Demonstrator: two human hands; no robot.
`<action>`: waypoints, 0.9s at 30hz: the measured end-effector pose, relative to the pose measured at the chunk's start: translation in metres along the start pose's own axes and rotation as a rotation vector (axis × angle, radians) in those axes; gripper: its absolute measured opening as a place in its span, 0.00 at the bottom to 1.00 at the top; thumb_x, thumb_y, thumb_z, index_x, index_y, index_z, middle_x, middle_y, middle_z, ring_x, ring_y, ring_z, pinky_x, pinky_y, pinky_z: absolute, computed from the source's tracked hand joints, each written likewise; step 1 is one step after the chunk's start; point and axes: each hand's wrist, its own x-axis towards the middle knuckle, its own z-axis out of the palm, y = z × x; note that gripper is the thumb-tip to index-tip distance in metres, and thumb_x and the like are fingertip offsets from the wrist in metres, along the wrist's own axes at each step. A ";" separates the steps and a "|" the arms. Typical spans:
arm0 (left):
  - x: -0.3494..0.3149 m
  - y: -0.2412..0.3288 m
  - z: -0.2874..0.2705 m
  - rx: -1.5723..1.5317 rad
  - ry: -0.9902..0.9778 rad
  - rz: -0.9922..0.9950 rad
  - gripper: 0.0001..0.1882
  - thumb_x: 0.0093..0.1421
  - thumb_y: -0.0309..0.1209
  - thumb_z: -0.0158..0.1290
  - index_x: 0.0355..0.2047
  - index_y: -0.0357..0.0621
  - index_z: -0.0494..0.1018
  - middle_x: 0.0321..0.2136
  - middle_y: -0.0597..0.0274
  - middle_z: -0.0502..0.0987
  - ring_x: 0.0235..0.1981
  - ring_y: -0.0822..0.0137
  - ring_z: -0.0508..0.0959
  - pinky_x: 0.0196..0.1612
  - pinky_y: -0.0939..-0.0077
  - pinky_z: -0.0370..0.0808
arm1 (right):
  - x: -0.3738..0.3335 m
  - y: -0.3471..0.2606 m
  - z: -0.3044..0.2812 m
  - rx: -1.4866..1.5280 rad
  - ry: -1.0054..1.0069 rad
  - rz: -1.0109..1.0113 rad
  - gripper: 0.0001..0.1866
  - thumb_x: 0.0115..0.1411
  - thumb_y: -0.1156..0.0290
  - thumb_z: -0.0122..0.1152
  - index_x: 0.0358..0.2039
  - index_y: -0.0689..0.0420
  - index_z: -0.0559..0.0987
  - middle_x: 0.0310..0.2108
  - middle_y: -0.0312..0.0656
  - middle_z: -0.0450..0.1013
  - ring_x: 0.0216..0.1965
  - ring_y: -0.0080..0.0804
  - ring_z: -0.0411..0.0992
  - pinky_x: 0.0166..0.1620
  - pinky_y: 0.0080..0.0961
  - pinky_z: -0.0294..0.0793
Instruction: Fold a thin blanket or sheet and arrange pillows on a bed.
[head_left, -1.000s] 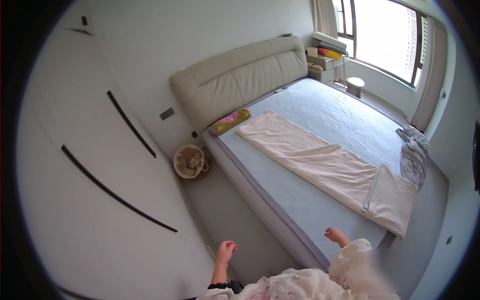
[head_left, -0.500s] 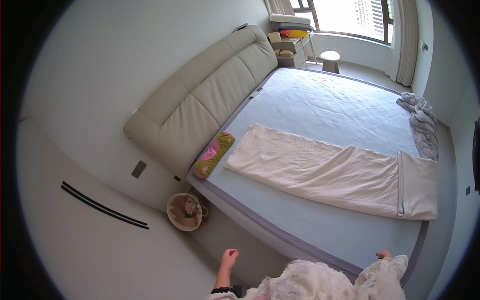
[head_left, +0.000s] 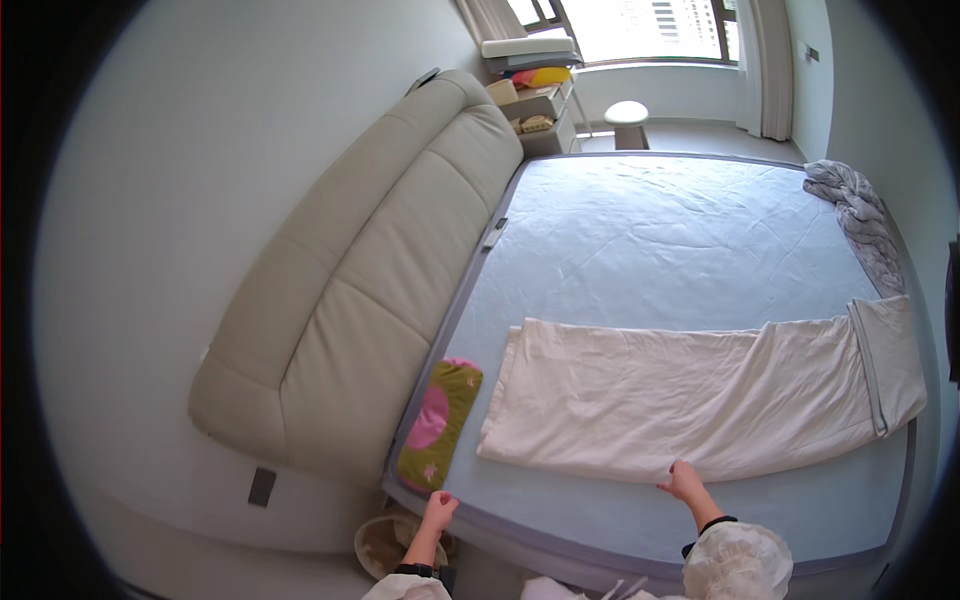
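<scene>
My right hand (head_left: pixel 683 480) is at the near edge of a folded cream blanket (head_left: pixel 640 390), fingers apart and nothing in them; whether they touch the fabric is unclear. The blanket lies as a long strip across the light-blue bed (head_left: pixel 660 240), its right end folded over with a grey-edged border. My left hand (head_left: pixel 440 508) hovers by the near left corner of the bed, its fingers loosely bent and holding nothing. Just beyond it lies a small green pillow (head_left: pixel 458 400) with a pink patch.
A padded beige headboard (head_left: pixel 380 270) runs along the left. Below my left arm stands a woven basket (head_left: pixel 372 545), partly covered. A crumpled grey quilt (head_left: pixel 855 215) lies at the far right corner. A round stool (head_left: pixel 627 115) and a bedside cabinet (head_left: pixel 550 140) are beyond the bed.
I have come closer to the bed. My right hand has reached forward to the blanket's near edge, and my left hand is now by the bed corner near the pillow.
</scene>
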 end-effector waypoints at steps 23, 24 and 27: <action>0.295 -0.006 0.106 1.262 0.029 0.753 0.32 0.47 0.33 0.47 0.54 0.62 0.53 0.55 0.57 0.50 0.58 0.53 0.45 0.51 0.34 0.40 | 0.156 -0.095 0.158 -0.554 -0.112 0.343 0.41 0.19 0.59 0.72 0.37 0.59 0.66 0.36 0.45 0.62 0.41 0.40 0.60 0.40 0.35 0.62; 0.303 -0.035 0.075 1.422 -0.093 0.645 0.31 0.49 0.34 0.45 0.54 0.68 0.52 0.56 0.60 0.49 0.58 0.53 0.44 0.50 0.30 0.37 | 0.156 -0.094 0.158 -0.551 -0.088 0.318 0.38 0.22 0.60 0.70 0.37 0.60 0.66 0.36 0.45 0.62 0.40 0.40 0.61 0.39 0.35 0.62; 0.338 -0.047 0.032 1.597 -0.083 0.800 0.30 0.51 0.32 0.41 0.54 0.74 0.51 0.57 0.67 0.48 0.58 0.54 0.43 0.48 0.27 0.37 | 0.157 -0.100 0.158 -0.539 -0.064 0.264 0.31 0.29 0.63 0.65 0.35 0.61 0.66 0.34 0.46 0.62 0.38 0.40 0.61 0.38 0.35 0.62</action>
